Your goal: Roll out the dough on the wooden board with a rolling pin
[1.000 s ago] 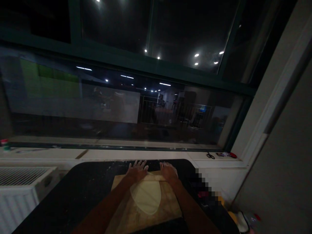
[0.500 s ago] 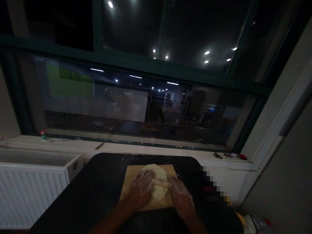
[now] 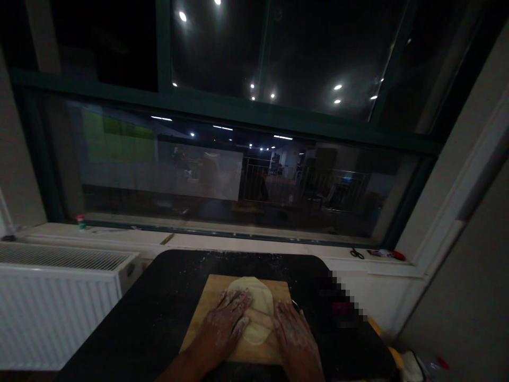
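Observation:
A pale rolling pin (image 3: 260, 317) lies crosswise over a flattened oval sheet of dough (image 3: 254, 290), which rests on a wooden board (image 3: 212, 286). My left hand (image 3: 226, 322), dusted with flour, lies palm down over the pin's left end, its fingers stretched forward across the dough's left side. Over the right end is my right hand (image 3: 294, 331), also floury, with fingers extended at the board's right edge. Both palms hide the pin's ends; only its middle shows between them.
The board sits on a black table (image 3: 143, 307) speckled with flour. Behind it runs a white windowsill (image 3: 222, 245) with scissors (image 3: 357, 254) and a small red-and-green container (image 3: 81, 222). A white radiator (image 3: 59, 307) stands at left. A blurred patch covers part of the table's right side.
Both hands and the rolling pin have come back toward me, to the lower part of the dough. The board also sits slightly lower in view.

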{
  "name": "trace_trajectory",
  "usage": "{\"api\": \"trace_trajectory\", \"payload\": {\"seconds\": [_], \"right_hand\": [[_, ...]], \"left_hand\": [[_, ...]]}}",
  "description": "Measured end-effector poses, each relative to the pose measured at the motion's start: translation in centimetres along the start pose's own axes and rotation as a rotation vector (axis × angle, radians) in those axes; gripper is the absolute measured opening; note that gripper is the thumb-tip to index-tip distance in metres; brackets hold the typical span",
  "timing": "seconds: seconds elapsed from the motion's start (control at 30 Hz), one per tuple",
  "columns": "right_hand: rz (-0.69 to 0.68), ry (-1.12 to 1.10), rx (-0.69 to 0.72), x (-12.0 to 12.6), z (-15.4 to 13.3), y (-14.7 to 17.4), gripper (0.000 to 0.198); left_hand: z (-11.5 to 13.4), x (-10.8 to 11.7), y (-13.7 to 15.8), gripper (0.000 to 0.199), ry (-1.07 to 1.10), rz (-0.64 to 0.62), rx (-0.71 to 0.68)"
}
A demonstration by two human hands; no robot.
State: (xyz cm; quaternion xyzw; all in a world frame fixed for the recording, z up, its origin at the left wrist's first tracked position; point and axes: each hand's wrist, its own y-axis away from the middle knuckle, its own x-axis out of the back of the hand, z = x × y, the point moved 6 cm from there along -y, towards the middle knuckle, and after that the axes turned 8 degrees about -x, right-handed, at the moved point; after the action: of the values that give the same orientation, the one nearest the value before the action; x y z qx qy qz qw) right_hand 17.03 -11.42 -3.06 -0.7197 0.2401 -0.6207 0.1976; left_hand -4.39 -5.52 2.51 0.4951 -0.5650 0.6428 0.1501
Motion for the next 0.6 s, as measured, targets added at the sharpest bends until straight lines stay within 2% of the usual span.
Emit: {"api": "trace_trajectory", "payload": {"seconds": [0.13,0.2,0.27,0.37,0.47,0.53,0.6], "right_hand": [[-0.234,0.090,-0.142,0.6,1.0,-6.2,0.048],[-0.292,0.127,-0.207,0.7,1.2,-8.6,0.048],[-0.304,0.153,-0.234,0.6,1.3,-9.5,0.049],[-0.229,0.153,-0.178,0.2,1.3,-7.5,0.049],[-0.057,0.127,-0.108,0.2,1.1,-2.6,0.047],[0.059,0.118,-0.052,0.4,0.6,0.9,0.047],[0.098,0.107,0.024,0.3,-0.4,3.8,0.050]], "left_hand": [[-1.5,-2.8,-3.4,0.044,-0.019,-0.051,0.054],[-2.4,-4.0,-4.8,0.043,-0.049,-0.075,0.119],[-2.8,-4.7,-5.2,0.044,-0.083,-0.084,0.154],[-1.8,-4.4,-4.1,0.048,-0.107,-0.026,0.080],[0.1,-2.7,-1.6,0.053,-0.100,0.029,-0.009],[1.1,-1.4,0.0,0.056,-0.078,0.010,-0.027],[1.9,-0.1,1.3,0.059,-0.053,-0.017,-0.043]]}}
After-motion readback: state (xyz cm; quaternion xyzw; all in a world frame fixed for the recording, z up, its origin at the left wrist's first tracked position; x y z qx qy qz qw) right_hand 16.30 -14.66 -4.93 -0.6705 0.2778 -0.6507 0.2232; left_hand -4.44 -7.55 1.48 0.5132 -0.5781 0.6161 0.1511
